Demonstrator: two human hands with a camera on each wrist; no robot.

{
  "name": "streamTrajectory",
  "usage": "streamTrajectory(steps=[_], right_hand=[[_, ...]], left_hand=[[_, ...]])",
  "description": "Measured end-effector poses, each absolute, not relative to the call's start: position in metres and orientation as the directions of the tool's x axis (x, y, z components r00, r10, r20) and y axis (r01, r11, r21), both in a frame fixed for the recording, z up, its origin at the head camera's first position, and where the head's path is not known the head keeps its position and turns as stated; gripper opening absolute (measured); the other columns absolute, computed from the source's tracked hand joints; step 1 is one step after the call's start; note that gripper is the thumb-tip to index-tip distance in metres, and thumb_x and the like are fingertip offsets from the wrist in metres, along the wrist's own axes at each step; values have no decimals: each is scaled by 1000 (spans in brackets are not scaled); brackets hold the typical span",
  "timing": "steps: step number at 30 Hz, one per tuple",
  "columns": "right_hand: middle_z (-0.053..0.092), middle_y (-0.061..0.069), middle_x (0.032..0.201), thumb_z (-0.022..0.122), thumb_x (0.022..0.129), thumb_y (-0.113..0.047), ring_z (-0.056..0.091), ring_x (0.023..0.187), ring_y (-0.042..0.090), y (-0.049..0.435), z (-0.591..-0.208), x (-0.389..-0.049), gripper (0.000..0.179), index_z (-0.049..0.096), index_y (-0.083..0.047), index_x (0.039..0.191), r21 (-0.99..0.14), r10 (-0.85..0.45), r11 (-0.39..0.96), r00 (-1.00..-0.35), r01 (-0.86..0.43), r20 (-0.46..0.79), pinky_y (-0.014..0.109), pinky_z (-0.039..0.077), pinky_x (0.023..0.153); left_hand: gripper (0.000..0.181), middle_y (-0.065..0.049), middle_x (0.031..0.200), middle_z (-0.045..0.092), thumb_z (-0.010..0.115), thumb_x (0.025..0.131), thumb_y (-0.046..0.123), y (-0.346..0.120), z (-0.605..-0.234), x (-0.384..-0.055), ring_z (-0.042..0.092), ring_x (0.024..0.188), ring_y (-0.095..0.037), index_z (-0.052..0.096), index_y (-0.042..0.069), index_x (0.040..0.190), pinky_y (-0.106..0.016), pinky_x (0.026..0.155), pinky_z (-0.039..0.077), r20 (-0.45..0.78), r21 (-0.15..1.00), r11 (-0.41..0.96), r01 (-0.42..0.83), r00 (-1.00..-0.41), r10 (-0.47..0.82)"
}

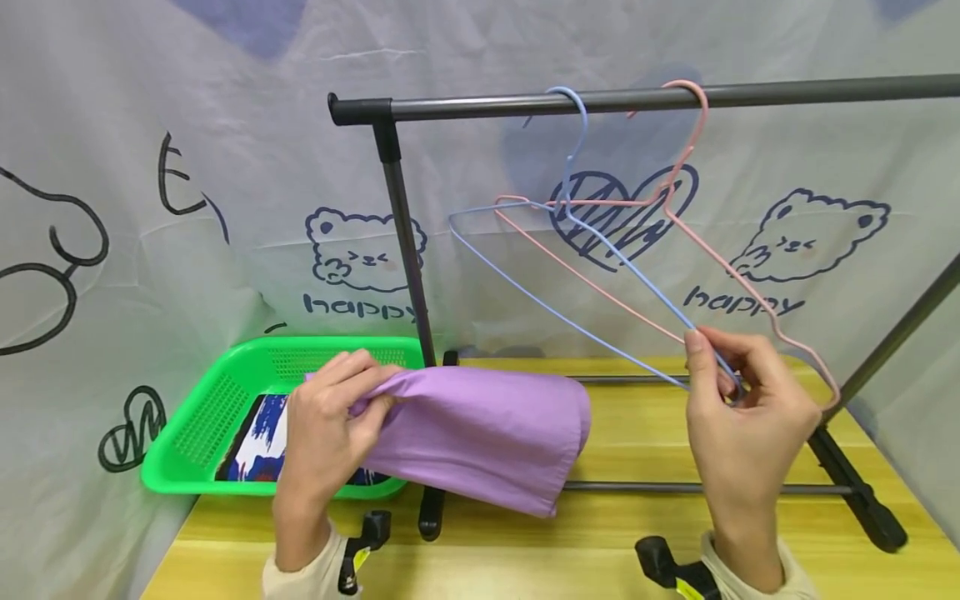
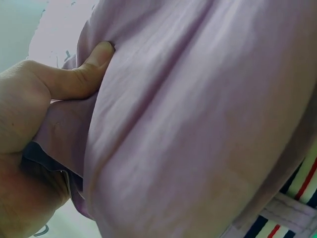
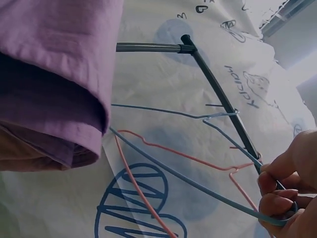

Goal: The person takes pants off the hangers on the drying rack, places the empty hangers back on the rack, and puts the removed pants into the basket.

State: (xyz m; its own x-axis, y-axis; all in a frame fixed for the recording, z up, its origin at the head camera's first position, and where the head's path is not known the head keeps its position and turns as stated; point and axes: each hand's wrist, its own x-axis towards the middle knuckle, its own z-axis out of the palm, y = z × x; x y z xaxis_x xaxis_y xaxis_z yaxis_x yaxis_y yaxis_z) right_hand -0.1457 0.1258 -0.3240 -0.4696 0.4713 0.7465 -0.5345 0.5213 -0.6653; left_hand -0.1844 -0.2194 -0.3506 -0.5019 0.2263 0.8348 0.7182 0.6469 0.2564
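Note:
In the head view my left hand [image 1: 330, 417] pinches the edge of a folded lilac cloth [image 1: 480, 433], held up in front of the rack. The left wrist view shows the thumb [image 2: 86, 74] pressed on the fabric, with the other fingers hidden behind it. My right hand [image 1: 750, 408] grips the right corner of a blue hanger [image 1: 630, 267], whose hook still hangs over the rail [image 1: 480, 106]. Beside it on the rail hangs a pink hanger [image 1: 735, 267]. The cloth's folded end is near the blue hanger's lower bar, seen in the right wrist view.
A green basket [image 1: 172, 425] at the left holds a dark, blue-and-white patterned folded fabric [image 1: 258, 446]. The rack's black left foot [image 1: 430, 512] and right foot [image 1: 870, 508] stand on the yellow wooden table [image 1: 525, 550]. A printed white curtain [image 1: 225, 108] hangs behind.

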Motion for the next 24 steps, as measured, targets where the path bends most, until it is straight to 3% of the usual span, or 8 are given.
streamTrajectory(steps=[4,7,13,18,20,24], right_hand=[[68,-1,90,73,92,3,56,73,13,125,-328,-145,14,76,7,105,-677,467,509,-490,-532,736,10,49,67],[69,8,98,71,90,10,64,85,16,125,-331,-144,20,77,7,109,-658,448,482,-484,-578,752,15,55,80],[67,16,111,73,87,9,60,105,11,119,-325,-136,31,76,2,118,-602,424,589,-428,-540,798,19,45,93],[66,4,114,74,84,6,56,114,18,110,-310,-120,28,76,7,112,-578,465,564,-352,-590,812,26,41,97],[66,6,113,73,84,8,57,110,20,108,-309,-117,26,74,11,109,-561,434,513,-367,-649,823,24,44,92],[66,22,112,72,82,14,59,106,22,106,-316,-120,27,72,15,109,-527,280,436,-447,-730,850,22,47,87]], left_hand=[[21,-2,83,71,75,77,-6,-217,-354,-188,56,72,-12,82,6,92,-21,60,39,826,294,614,733,-518,223],[20,-3,83,71,74,78,-4,-216,-355,-190,57,72,-12,82,6,93,-21,60,40,829,289,603,743,-510,231],[25,-1,83,72,78,75,-6,-217,-357,-193,58,70,-13,82,8,94,-22,60,42,839,282,590,756,-493,230],[22,0,84,71,77,76,-6,-218,-358,-194,58,71,-12,82,7,93,-21,62,41,808,330,587,739,-542,228],[19,-1,84,72,76,79,-5,-218,-358,-195,58,71,-13,82,6,94,-20,63,41,795,354,578,736,-562,229],[17,-4,84,72,75,81,-4,-218,-359,-197,59,69,-12,82,5,95,-19,61,41,788,364,556,747,-565,244]])
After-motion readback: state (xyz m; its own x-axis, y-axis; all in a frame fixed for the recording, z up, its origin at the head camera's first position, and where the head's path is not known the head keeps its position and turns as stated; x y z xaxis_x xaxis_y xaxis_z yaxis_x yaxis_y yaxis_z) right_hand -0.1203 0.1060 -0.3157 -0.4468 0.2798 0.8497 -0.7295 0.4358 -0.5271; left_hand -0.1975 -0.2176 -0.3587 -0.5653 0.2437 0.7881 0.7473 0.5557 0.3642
